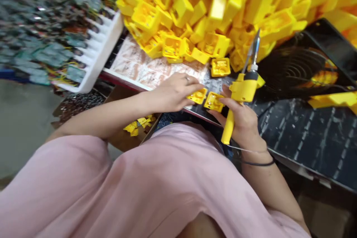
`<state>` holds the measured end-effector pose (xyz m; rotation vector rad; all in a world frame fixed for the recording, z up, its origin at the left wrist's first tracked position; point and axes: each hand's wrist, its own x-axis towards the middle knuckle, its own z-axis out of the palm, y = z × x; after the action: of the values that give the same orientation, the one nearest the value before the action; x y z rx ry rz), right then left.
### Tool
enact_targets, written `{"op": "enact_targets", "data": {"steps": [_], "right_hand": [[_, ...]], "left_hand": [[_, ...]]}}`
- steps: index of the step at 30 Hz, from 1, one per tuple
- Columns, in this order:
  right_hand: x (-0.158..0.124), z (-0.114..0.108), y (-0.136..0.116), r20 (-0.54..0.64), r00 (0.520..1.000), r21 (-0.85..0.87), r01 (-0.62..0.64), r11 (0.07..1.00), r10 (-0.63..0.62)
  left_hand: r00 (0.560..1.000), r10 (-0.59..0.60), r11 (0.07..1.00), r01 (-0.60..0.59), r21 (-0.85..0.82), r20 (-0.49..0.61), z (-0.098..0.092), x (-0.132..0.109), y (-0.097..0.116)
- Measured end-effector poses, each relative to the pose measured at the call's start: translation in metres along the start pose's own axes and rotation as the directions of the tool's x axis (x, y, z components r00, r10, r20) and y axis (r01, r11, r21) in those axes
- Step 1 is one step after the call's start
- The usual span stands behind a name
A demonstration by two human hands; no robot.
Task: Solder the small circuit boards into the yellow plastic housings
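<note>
My left hand, a ring on one finger, is closed on a small yellow plastic housing near the bench's front edge. Beside it is a second yellow housing, open side up, pinched in the fingers of my right hand. That same hand also carries a yellow soldering iron, lying across it with the metal tip pointing up and away. Its grip end hangs below my palm. The two housings are close together, and I cannot tell whether they touch. Just beyond them a loose yellow housing lies on the bench.
A large heap of yellow housings covers the back. At left, a white slotted rack stands against piled green circuit boards. A black fan stands at right on the dark bench. Yellow pieces lie in a box below.
</note>
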<state>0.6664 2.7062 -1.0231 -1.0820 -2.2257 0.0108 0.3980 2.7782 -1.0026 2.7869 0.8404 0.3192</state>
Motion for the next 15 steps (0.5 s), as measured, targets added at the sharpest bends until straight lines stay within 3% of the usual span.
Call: {"op": "enact_targets", "data": {"steps": [5,9,11,13,14,15], "right_hand": [[0.016,-0.003,0.007,-0.003,0.998,-0.095,0.060,0.994,-0.060],[0.037,0.013,0.000,0.044,0.978,-0.096,0.207,0.974,-0.204],[0.039,0.023,-0.001,0.060,0.964,-0.097,0.263,0.960,-0.259],[0.035,0.029,0.002,0.075,0.968,-0.118,0.246,0.962,-0.238],[0.032,0.031,0.005,0.083,0.973,-0.127,0.227,0.966,-0.217],[0.029,0.032,0.008,0.086,0.976,-0.130,0.212,0.969,-0.202]], "left_hand": [[0.994,0.000,0.992,0.014,0.123,-0.111,0.001,-0.017,0.016],[0.951,-0.187,0.898,0.267,0.349,-0.247,-0.029,-0.079,0.003],[0.881,-0.316,0.800,0.447,0.400,-0.352,-0.055,-0.126,-0.015],[0.755,-0.488,0.644,0.650,0.403,-0.438,-0.082,-0.173,-0.037],[0.705,-0.557,0.594,0.707,0.383,-0.439,-0.092,-0.194,-0.046],[0.683,-0.599,0.575,0.730,0.369,-0.418,-0.100,-0.211,-0.055]]}}
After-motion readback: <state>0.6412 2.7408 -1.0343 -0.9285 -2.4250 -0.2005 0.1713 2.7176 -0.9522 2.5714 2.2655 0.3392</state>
